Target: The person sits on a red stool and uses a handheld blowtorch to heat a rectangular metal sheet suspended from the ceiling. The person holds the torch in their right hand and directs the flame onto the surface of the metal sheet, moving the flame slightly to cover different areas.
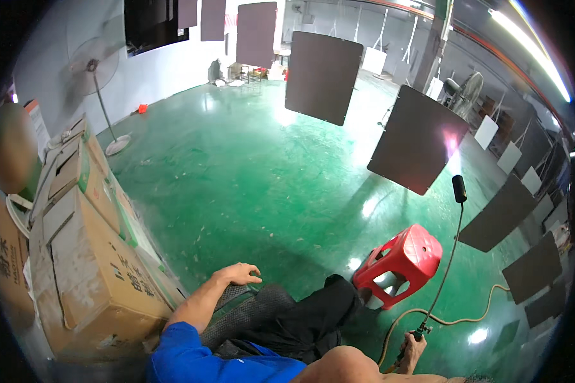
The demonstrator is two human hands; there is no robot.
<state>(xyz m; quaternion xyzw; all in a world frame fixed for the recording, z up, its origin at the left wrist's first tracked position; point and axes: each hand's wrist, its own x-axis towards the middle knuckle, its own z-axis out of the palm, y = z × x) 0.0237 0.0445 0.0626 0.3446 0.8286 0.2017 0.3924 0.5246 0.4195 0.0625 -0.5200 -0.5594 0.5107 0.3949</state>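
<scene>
My right hand (413, 352) is closed around the handle of a gas torch (452, 246) at the lower right. The torch's long thin neck rises to a black burner head, and a pinkish-white flame from it meets the lower right part of a hanging dark grey panel (415, 140). A tan hose (469, 324) trails from the torch over the floor. My left hand (239, 274) lies loosely with its fingers apart on the end of a dark grey chair arm (262, 306), holding nothing.
A red plastic stool (399, 265) stands ahead of my legs. Cardboard boxes (102, 274) are stacked at the left, with a standing fan (99, 96) behind them. More dark panels (322, 76) hang in a curving row. The floor (223, 166) is glossy green.
</scene>
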